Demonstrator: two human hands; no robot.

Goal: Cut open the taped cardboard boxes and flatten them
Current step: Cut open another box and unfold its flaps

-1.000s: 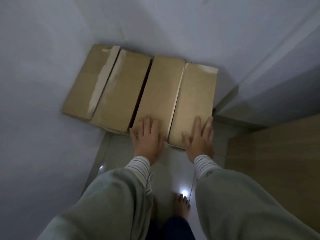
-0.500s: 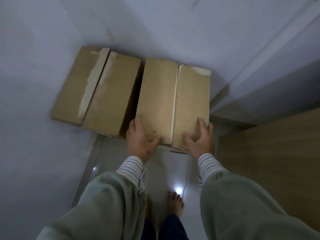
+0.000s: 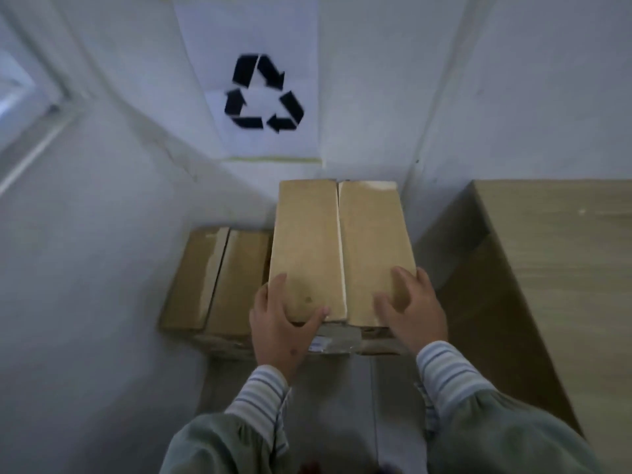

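A brown cardboard box with a seam down the middle of its top is raised off the floor, higher than its neighbour. My left hand grips its near left corner, thumb on top and fingers round the side. My right hand grips the near right corner with fingers spread over the top and the right edge. A second cardboard box with a strip of torn tape on its top lies on the floor to the left, against the wall.
A sheet with a black recycling symbol is taped to the white wall behind the boxes. A light wooden cabinet stands close on the right. White walls close the corner at left. Pale tiled floor lies below my arms.
My hands went from lying flat on the right box to gripping its near corners. The box has come up off the floor and toward me; the view tilted up to the wall sign.
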